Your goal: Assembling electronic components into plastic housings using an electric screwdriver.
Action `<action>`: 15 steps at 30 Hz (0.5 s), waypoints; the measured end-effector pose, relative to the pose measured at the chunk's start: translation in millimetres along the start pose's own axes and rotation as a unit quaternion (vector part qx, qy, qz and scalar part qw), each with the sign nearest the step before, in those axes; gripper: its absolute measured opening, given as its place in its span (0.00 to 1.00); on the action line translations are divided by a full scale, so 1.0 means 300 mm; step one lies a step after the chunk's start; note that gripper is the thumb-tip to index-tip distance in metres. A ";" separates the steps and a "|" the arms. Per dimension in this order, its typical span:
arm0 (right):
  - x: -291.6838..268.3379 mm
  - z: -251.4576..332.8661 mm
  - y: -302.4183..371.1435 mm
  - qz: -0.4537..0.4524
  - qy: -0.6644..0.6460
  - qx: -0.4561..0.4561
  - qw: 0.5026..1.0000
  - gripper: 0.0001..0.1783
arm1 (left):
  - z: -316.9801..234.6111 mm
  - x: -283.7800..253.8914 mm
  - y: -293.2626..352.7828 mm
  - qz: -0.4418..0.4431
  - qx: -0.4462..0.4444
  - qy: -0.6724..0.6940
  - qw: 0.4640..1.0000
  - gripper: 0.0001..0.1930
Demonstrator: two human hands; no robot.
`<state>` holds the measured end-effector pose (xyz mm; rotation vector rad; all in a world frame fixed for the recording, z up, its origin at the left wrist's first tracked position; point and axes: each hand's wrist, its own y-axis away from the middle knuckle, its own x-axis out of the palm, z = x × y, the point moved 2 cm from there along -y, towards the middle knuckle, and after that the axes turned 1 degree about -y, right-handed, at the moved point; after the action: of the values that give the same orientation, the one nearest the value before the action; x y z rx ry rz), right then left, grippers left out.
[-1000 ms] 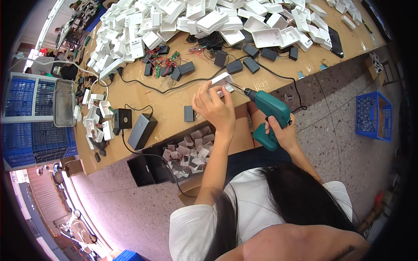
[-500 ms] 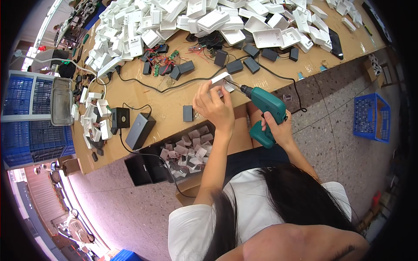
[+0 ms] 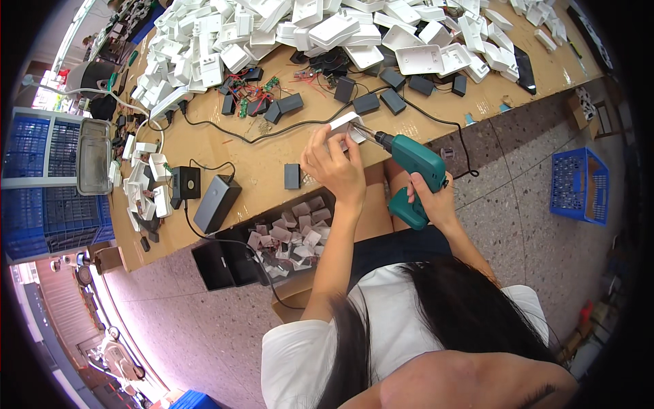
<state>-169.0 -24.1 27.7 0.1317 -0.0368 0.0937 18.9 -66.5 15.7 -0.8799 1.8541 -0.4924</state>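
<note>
My left hand (image 3: pixel 335 163) is closed around a white plastic casing (image 3: pixel 346 121) over the front edge of the table. In my right hand (image 3: pixel 436 201) is a green cordless screwdriver (image 3: pixel 417 162), held by its grip. Its bit points left and reaches into the open side of the casing; the exact contact point is too small to make out. A small dark grey block (image 3: pixel 292 176) lies on the table just left of my left hand. Below that hand, a bin of small white and translucent pieces (image 3: pixel 289 232) sits under the table edge.
White casings (image 3: pixel 266 34) are heaped across the back of the cardboard-covered table (image 3: pixel 259 160). Black boxes (image 3: pixel 366 103), wires and green circuit boards lie before them. A black cable (image 3: pixel 272 136) crosses the tabletop. Black adapter (image 3: pixel 216 203) at left; blue crate (image 3: pixel 579 185) on the floor, right.
Both hands keep nearly the same pose, with the screwdriver's bit still in the casing. The whole view has shifted very slightly.
</note>
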 end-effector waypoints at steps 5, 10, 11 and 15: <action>0.003 0.004 0.008 0.001 -0.010 0.007 1.000 0.10 | 0.000 -0.004 0.006 0.002 0.003 -0.001 1.000 0.06; -0.001 0.006 0.012 0.002 -0.005 0.003 1.000 0.11 | -0.002 -0.010 0.009 0.001 0.002 -0.002 1.000 0.06; -0.003 0.003 0.014 0.005 -0.001 0.002 1.000 0.11 | -0.002 -0.012 0.010 0.001 0.002 -0.003 1.000 0.06; -0.002 0.004 0.023 0.005 0.001 0.007 1.000 0.12 | -0.003 -0.015 0.015 0.002 0.004 -0.004 1.000 0.06</action>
<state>-170.2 -17.4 29.6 0.1461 -0.0349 0.1033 17.6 -60.2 15.6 -0.8704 1.8447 -0.4925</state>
